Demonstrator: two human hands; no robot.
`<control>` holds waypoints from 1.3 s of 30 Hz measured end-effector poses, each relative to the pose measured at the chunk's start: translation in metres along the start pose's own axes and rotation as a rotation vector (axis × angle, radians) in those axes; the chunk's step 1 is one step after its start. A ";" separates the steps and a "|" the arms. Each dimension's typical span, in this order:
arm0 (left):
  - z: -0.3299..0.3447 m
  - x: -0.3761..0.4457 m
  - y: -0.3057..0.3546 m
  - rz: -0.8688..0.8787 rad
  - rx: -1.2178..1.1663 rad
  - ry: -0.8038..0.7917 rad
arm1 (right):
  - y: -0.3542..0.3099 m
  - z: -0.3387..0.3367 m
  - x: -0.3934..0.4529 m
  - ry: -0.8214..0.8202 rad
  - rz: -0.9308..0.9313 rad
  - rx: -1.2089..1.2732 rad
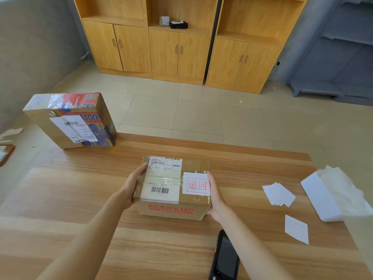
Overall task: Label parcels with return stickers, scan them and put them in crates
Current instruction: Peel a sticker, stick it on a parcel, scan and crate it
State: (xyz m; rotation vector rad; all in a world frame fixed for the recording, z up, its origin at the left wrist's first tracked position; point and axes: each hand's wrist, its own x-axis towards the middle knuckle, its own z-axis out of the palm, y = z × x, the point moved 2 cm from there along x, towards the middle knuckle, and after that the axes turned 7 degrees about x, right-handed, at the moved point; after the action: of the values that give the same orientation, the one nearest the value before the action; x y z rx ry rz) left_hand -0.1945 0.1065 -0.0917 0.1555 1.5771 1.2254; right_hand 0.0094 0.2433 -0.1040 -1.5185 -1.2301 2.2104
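A small rectangular cardboard parcel [173,188] sits near the middle of the wood-grain table [80,199], its top glossy with clear tape; red block letters reading MAKEUP run along its near face. The left hand [133,184] presses flat against the parcel's left side, fingers fairly straight along the edge; the right hand [216,196] cups the right side, fingers extended along the box, palm against the corner. A white shipping label [163,176] with barcodes covers the left part of the lid; beside it lies a square white return sticker [196,183] with red characters in a red frame. A black handheld scanner [225,257] lies flat under the right forearm; loose white stickers [279,194] fan out to the right, near crumpled white backing paper [335,197]. A larger printed cardboard box [72,120] stands on edge at the table's far left corner.
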 end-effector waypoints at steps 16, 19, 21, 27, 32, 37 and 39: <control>-0.001 -0.026 -0.011 0.042 -0.143 0.070 | -0.011 0.008 -0.008 -0.061 -0.062 0.000; -0.008 -0.050 -0.009 0.091 -0.187 0.129 | -0.020 0.019 -0.016 -0.138 -0.101 -0.022; -0.016 -0.074 -0.010 0.141 -0.217 0.195 | -0.024 0.033 -0.025 -0.200 -0.120 -0.068; -0.037 -0.146 -0.029 0.240 -0.330 0.398 | -0.026 0.079 -0.053 -0.418 -0.121 -0.125; -0.049 -0.217 -0.061 0.273 -0.400 0.597 | -0.008 0.116 -0.088 -0.634 -0.048 -0.184; -0.050 -0.279 -0.106 0.277 -0.495 0.765 | 0.029 0.144 -0.119 -0.806 0.060 -0.235; -0.049 -0.301 -0.123 0.284 -0.531 0.816 | 0.045 0.153 -0.129 -0.868 0.092 -0.276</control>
State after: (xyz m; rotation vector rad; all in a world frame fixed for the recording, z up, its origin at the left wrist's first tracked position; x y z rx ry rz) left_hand -0.0516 -0.1733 0.0048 -0.5464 1.8598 2.0521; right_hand -0.0475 0.0617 -0.0278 -0.6399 -1.7549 2.9879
